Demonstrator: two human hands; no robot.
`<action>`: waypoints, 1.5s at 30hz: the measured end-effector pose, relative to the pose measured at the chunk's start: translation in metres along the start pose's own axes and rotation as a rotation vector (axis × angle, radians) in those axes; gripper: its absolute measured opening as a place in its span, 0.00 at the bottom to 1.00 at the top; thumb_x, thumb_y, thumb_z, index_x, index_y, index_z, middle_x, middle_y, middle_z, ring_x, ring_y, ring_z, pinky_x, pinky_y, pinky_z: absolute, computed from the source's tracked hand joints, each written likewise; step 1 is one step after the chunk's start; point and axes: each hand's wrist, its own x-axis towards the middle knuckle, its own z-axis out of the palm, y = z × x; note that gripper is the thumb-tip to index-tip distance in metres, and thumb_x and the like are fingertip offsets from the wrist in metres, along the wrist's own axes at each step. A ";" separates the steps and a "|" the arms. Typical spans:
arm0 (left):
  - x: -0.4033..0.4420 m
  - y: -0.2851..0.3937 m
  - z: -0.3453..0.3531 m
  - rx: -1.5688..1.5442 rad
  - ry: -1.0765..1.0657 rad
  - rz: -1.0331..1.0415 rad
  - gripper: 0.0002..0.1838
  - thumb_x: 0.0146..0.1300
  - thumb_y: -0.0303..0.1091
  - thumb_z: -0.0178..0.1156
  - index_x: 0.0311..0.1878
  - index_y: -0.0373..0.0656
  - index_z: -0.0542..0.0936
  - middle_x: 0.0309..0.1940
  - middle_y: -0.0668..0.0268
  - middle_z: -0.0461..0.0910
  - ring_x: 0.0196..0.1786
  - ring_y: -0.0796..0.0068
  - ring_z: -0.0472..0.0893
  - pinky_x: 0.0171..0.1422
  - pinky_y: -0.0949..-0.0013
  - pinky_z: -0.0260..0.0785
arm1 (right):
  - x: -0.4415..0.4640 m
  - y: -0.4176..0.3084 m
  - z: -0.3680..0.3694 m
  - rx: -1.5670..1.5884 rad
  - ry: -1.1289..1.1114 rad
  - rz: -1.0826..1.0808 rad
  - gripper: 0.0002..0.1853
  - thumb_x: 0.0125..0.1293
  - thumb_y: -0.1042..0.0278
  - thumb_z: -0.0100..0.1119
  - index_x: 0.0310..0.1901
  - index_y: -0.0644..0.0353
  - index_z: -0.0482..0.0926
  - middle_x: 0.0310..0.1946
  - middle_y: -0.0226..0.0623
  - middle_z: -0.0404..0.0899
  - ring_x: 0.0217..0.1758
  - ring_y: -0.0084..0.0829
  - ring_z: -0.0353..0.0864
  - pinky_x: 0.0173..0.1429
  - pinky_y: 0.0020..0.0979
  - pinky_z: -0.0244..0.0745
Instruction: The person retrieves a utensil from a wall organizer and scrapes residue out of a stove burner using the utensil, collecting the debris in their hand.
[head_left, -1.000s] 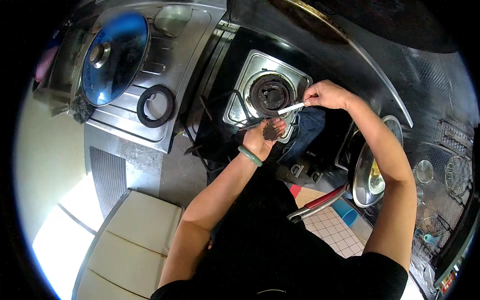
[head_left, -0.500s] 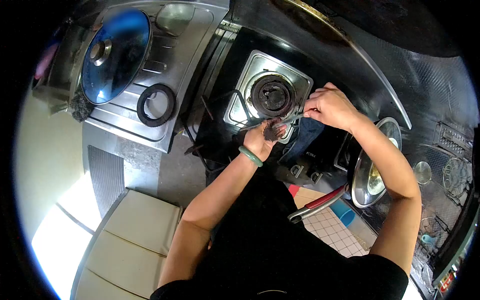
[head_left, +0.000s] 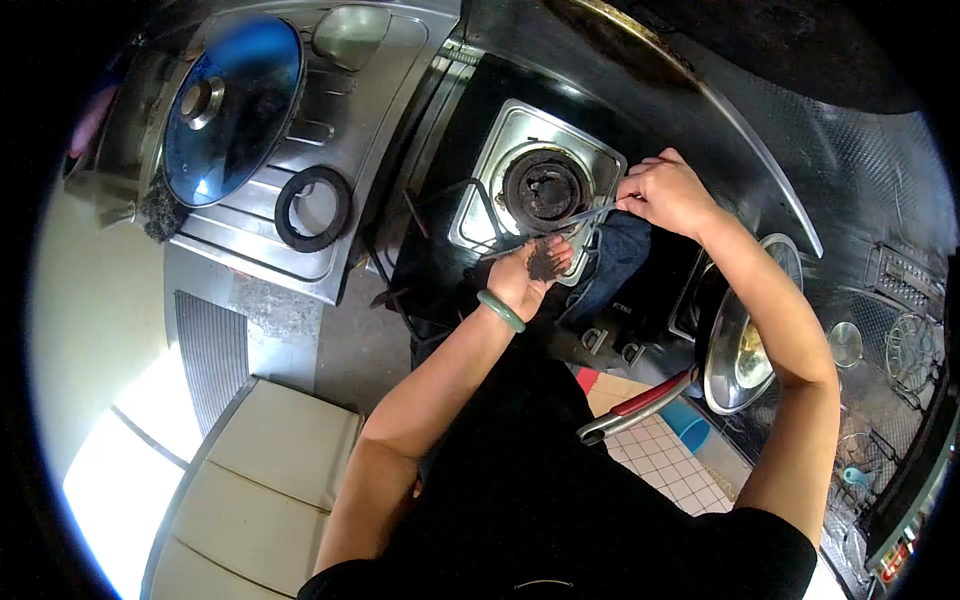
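My left hand, palm up with fingers extended, carries a dark, crumbly clump of debris beside the stove burner. A green bangle circles that wrist. My right hand is closed in a pinch on a thin metal tool, whose exact kind I cannot make out. The tool points left, over the near side of the dirty burner. Around the burner lies a square metal drip tray. A dark blue cloth rests below my right hand.
A black pan support stands tilted left of the burner. On the steel drainer are a glass lid and a black ring. A lidded pan with a red handle is at right, near my forearm.
My right hand has moved slightly up with the tool, which now lies closer to the burner and farther from my left palm. The left fingers have spread a little, showing more of the debris.
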 end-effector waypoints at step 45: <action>-0.004 0.000 0.003 0.043 0.013 0.019 0.19 0.73 0.33 0.35 0.48 0.27 0.72 0.46 0.52 0.76 0.51 0.59 0.77 0.60 0.60 0.71 | 0.020 0.014 0.027 0.490 -0.312 0.073 0.10 0.61 0.59 0.60 0.37 0.54 0.83 0.32 0.36 0.83 0.37 0.33 0.81 0.45 0.34 0.73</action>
